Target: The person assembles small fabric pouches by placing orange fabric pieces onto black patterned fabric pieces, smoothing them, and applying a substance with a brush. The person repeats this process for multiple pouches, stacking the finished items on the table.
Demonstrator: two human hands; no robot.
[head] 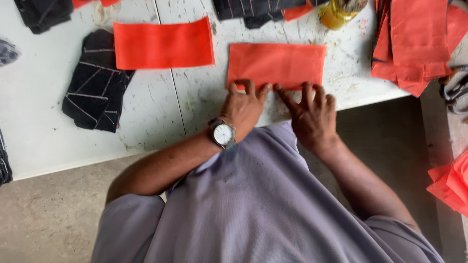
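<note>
Nearest, we note our lilac shirt (263, 204) filling the lower view, with a wristwatch (223, 134) on the left forearm. Just beyond, both hands rest on the near edge of an orange cloth rectangle (276, 63), which lies flat on the white worktable (161, 122), close to its front edge.

Left hand (245, 104): fingers spread and flat, tips pressing the lower-left part of the cloth. Nothing clasped; palm down, pressing only. Right hand (311, 114): likewise splayed, fingertips on the lower edge just beside the left ones. Neither hand pinches the cloth as far as we can see; whether the edge is turned under the fingers we cannot tell.

Judgement: to do this well, we keep pressure even along the edge, work outward from the middle, and hold the corners square so the piece does not skew.

Farther out: a second orange piece (164, 44) to the left, well apart; a dark striped fabric piece (97, 87) beside it; a stack of orange pieces (414, 44) at right; a yellow jar (339, 13) and more dark striped cloth (258, 9) at the far edge.
</note>
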